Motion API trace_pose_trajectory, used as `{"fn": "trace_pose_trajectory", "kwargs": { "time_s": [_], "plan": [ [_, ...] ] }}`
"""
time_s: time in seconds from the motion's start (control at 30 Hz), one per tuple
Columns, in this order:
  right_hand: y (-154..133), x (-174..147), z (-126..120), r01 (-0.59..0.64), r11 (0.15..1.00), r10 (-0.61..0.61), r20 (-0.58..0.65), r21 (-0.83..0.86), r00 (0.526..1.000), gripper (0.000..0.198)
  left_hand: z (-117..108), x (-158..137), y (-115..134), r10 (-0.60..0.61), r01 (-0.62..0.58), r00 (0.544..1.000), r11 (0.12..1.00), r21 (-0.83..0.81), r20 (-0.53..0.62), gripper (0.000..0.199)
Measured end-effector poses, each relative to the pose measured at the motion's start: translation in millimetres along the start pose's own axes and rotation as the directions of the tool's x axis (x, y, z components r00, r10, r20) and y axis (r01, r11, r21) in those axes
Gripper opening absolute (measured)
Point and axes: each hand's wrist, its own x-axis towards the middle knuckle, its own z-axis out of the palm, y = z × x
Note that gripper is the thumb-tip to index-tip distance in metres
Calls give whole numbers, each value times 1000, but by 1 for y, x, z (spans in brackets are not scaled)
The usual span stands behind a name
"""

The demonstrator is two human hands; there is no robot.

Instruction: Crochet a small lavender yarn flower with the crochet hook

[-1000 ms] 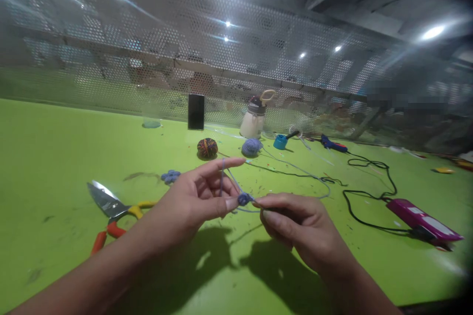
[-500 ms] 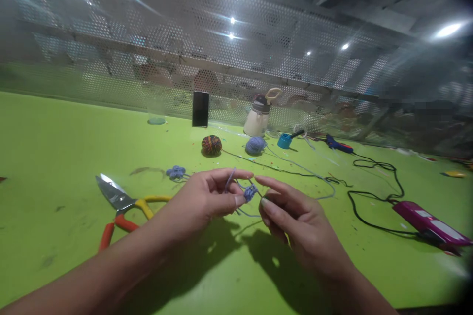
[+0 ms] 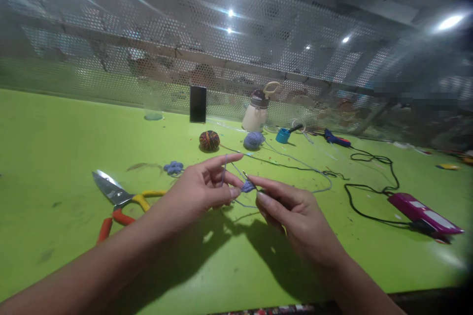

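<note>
Between thumb and fingers, my left hand [image 3: 212, 182] pinches a small piece of blue-violet crochet work [image 3: 248, 186]. A strand of the same yarn loops over its raised index finger. My right hand [image 3: 291, 206] is closed on a thin crochet hook [image 3: 244, 173], whose tip shows just above the crochet piece; most of its shaft is hidden by the fingers. A finished-looking blue crochet flower [image 3: 173, 168] lies on the table beyond my left wrist. Farther back sits the blue-violet yarn ball [image 3: 253, 140], its strand trailing to the right.
Large scissors [image 3: 117, 199] with red and yellow handles lie left of my forearm. A multicoloured yarn ball [image 3: 209, 141], a phone [image 3: 198, 104], a bottle [image 3: 255, 110] and a blue pot [image 3: 283, 135] stand behind. At right are a glue gun [image 3: 337, 139] and a magenta corded device [image 3: 424, 214].
My left index finger has lifted away from the work, raising the yarn strand. My right hand has moved slightly left, and the hook tip now shows above the crochet piece. The view has shifted slightly.
</note>
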Motion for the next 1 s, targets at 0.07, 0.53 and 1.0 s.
{"fn": "trace_pose_trajectory", "kwargs": {
  "time_s": [0.07,0.53,1.0],
  "plan": [
    [0,0,0,-10,1000,10,16,22,1000,35,0,0,-1,19,-19,1000,1000,9,-5,71],
    [-1,3,4,-125,965,117,47,230,992,30,5,0,-2,57,-55,995,998,33,-85,66],
    [0,10,-6,-115,990,107,98,86,989,34,3,6,-12,195,-188,981,928,322,10,46]
  ]
}}
